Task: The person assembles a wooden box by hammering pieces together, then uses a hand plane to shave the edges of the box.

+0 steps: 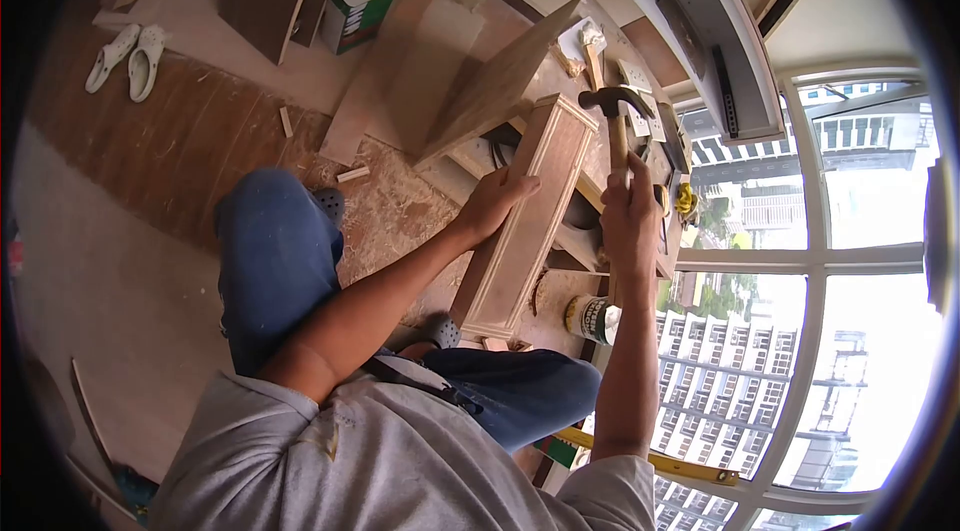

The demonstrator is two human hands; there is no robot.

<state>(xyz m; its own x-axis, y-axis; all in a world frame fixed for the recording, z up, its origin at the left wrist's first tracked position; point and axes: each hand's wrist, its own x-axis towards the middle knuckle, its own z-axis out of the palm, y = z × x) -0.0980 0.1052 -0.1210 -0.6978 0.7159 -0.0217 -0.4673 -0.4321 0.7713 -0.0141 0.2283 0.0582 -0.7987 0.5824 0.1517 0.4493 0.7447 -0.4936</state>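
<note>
My left hand (498, 201) grips the long edge of a narrow wooden panel (528, 241) with raised moulding around its face. The panel stands tilted in front of me, its lower end near my feet. In my right hand (630, 221) is a claw hammer (614, 106), held by its wooden handle with the head up. The hammer head is just right of the panel's upper end. Behind both, a wooden cabinet (495, 81) carries a brush (592, 41) and white socket plates (635, 76).
A labelled tin (592, 319) stands right of the panel's lower end. A yellow level (695, 469) lies by the window (815, 266). Wood scraps (352, 174) and sawdust cover the floor. White clogs (147, 63) and a green-and-white box (357, 13) sit at the far left.
</note>
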